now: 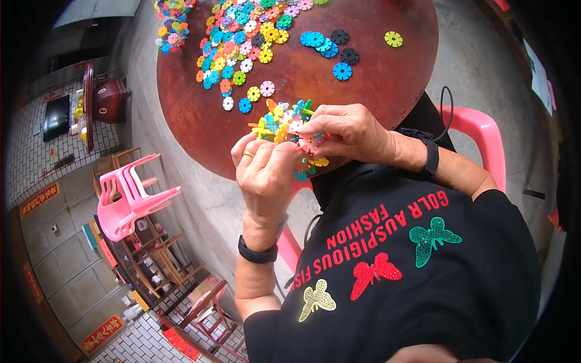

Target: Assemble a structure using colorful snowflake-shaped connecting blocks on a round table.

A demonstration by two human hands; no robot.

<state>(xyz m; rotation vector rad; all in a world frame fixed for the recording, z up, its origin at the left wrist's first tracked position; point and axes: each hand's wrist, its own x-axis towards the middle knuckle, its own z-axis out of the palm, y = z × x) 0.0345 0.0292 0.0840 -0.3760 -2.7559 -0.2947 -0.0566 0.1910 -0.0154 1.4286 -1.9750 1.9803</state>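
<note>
A multicoloured cluster of interlocked plastic notched discs (281,121) is held between my two hands, just above the table's near edge. My left hand (263,169), with a ring on one finger, grips the cluster from its near left side. From the right, my right hand (354,130) pinches a pink notched disc (309,143) at the cluster's side. Whether that disc is fully slotted in cannot be made out. My fingers hide part of the cluster, and a few orange and teal discs show below them.
The round brown table (387,78) bears a heap of loose coloured discs (242,36) at far left. Blue and black discs (342,71) lie farther right, beside a lone yellow-green disc (393,39). Another built cluster (173,30) sits at the left rim. Pink chairs (130,196) stand left.
</note>
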